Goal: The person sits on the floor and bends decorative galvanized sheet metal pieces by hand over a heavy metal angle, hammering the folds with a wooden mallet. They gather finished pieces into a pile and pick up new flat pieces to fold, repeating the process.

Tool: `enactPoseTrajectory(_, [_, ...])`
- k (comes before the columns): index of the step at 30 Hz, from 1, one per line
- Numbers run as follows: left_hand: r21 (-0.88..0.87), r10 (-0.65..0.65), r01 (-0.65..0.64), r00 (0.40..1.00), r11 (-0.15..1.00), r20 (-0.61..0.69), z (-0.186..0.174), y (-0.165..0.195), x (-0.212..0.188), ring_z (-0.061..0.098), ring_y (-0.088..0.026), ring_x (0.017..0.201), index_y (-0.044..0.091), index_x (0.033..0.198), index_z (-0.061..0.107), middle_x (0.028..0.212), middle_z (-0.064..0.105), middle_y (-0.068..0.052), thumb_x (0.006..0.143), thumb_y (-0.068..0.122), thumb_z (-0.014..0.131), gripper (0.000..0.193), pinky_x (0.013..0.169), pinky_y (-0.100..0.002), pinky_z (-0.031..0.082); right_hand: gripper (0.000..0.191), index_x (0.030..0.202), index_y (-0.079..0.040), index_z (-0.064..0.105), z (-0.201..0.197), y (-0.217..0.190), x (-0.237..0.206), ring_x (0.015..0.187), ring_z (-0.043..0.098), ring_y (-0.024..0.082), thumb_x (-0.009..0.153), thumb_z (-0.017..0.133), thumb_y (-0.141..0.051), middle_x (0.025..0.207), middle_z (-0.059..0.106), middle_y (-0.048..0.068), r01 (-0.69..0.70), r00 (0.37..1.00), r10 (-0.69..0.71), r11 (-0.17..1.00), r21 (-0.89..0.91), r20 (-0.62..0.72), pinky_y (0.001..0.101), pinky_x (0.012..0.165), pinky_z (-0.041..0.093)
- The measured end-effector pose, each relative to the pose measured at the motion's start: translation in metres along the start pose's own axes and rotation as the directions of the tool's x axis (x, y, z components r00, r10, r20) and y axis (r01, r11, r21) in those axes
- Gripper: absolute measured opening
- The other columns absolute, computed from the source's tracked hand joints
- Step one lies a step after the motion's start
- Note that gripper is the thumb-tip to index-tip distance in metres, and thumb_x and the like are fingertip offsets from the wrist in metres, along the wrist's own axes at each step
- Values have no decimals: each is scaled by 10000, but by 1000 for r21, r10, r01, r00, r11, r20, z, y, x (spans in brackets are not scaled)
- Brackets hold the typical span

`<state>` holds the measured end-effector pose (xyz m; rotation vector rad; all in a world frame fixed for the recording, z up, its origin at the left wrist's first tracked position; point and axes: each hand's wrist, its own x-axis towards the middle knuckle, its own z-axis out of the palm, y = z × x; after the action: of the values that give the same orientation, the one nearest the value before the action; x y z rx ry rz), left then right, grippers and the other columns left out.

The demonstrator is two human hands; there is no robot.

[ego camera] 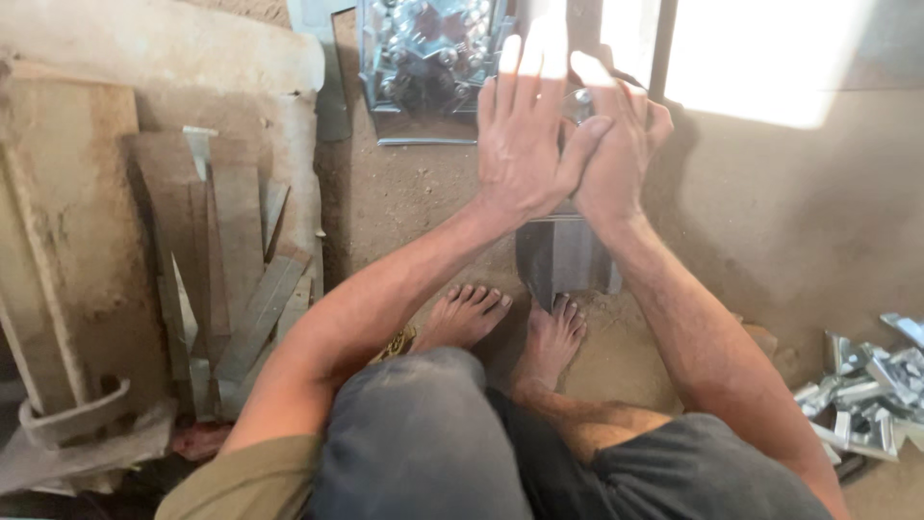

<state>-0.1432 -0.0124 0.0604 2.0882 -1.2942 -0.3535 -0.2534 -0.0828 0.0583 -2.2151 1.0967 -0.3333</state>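
Left hand (525,144) was raised with fingers spread and open, its palm pressed against the back of the right hand (616,144). Right hand was curled around a small shiny metal piece (577,101); whether it gripped the piece firmly could not be determined, since the left hand covered most of it. Both hands were held above a grey metal sheet (563,255) standing on the dirt floor (770,221), just ahead of the bare feet (500,323). A metal tray of bolts (423,67) lay beyond. Risk assessment: a slip of the piece could drop it onto the toes, and the sheet's edge could cut unprotected skin.
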Motion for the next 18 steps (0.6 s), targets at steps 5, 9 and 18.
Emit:
enactPoseTrajectory(5, [-155, 60, -56, 998, 986, 22, -8, -9, -5, 249, -440, 1568, -94, 1583, 291, 1651, 264, -313, 1091, 546, 441, 821, 1288, -548, 251, 463, 1562, -64, 493, -1, -7, 4, 1485, 371, 253, 1126, 513, -216, 1620, 465, 131, 135, 991, -134, 982, -132, 20, 515, 1199, 213])
enactPoseTrajectory(9, [-382, 75, -46, 995, 923, 62, 1, -20, -2, 118, -433, 1603, -91, 1648, 133, 1683, 92, -305, 1091, 532, 451, 894, 1333, -528, 139, 621, 1599, -37, 403, 9, 6, 4, 1572, 235, 298, 1033, 516, -268, 1671, 326, 147, 73, 992, -60, 989, -125, 111, 538, 1192, 175])
enactPoseTrajectory(18, [-483, 110, -53, 990, 874, 91, 52, -44, -17, 220, -353, 1570, 48, 1616, 327, 1639, 255, -222, 1091, 410, 476, 655, 1284, -519, 188, 631, 1682, -11, 292, 35, 19, 10, 1629, 173, 304, 1163, 470, -325, 1768, 236, 185, 71, 994, -74, 997, 40, 75, 632, 1264, 52])
